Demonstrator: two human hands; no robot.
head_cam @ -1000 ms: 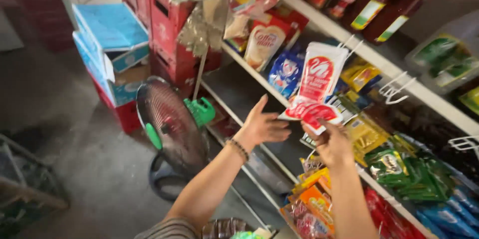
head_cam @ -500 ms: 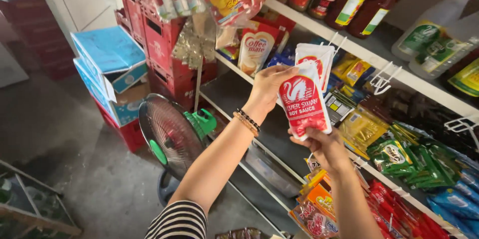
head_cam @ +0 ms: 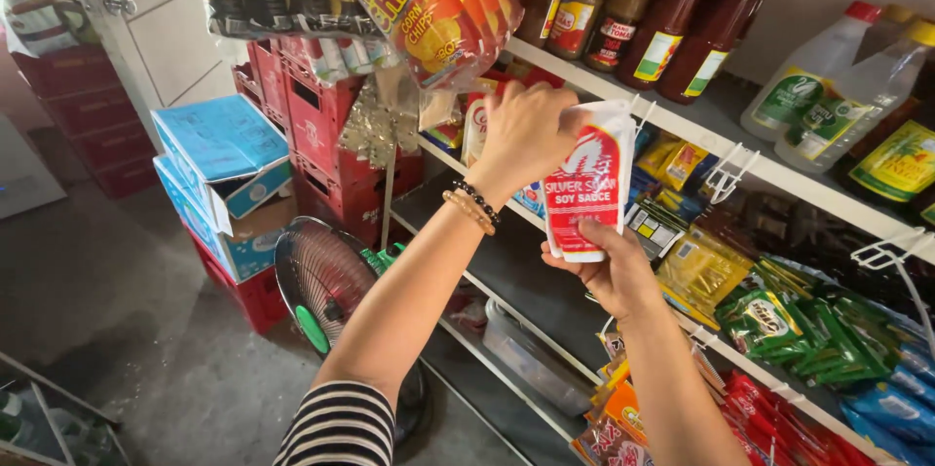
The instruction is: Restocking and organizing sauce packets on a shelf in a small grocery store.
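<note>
Shop shelving [head_cam: 682, 120] runs along the right wall, its white front edge slanting from upper centre down to the right, with wire hooks [head_cam: 726, 174] jutting out from it. Dark sauce bottles [head_cam: 672, 18] and clear plastic bottles [head_cam: 828, 86] stand on top of the shelf; below it hang rows of small sachets [head_cam: 779, 320] in yellow, green, red and blue. A bunch of orange snack bags [head_cam: 429, 8] hangs close over the hands, leaving little room above. The left hand [head_cam: 526, 130] is raised and closed on the top edge of a white and red sauce pouch [head_cam: 584, 188], right at the shelf's edge beside a hook. The right hand [head_cam: 609, 266] grips the pouch from below, fingers wrapped around its bottom. To the left, bare grey concrete floor [head_cam: 117, 310] lies open, bounded by a standing fan [head_cam: 321, 286], stacked red crates [head_cam: 321, 125] and blue and white cartons [head_cam: 224, 164] against the wall.
</note>
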